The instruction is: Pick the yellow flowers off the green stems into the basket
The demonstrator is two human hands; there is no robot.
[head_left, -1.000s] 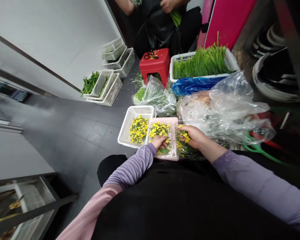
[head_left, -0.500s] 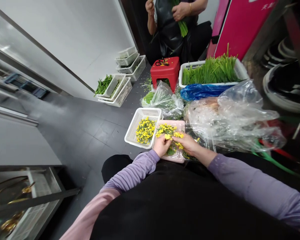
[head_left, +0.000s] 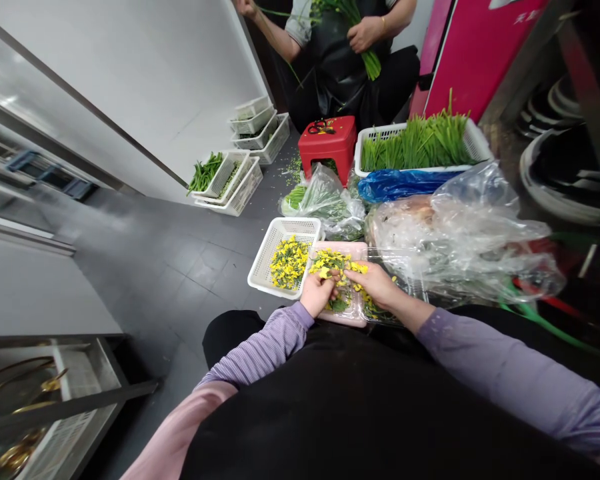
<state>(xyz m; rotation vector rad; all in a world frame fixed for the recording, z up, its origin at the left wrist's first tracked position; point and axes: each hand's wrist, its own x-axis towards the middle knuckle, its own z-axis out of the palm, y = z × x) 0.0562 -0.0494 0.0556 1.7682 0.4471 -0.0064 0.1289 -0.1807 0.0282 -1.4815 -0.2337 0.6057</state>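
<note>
Over a pale pink tray in front of my lap, both my hands work close together among yellow flowers. My left hand is closed, pinching a small yellow flower sprig at its fingertips. My right hand is closed around yellow flowers that stick out past the thumb and fingers. More blossoms and green leaves lie in the tray beneath. To the left, touching the tray, a white perforated basket holds a heap of picked yellow flowers. A clear plastic box with dark green stems sits partly under my right wrist.
Ahead stands a red stool with black scissors on top. Behind it a co-worker holds long green stalks. A white crate of green stalks, plastic bags and stacked baskets surround the spot.
My left hand has drawn slightly left and away from the right hand, with a sprig at its fingertips. The co-worker's arm has swung outward, pulling a long stalk from the bunch.
</note>
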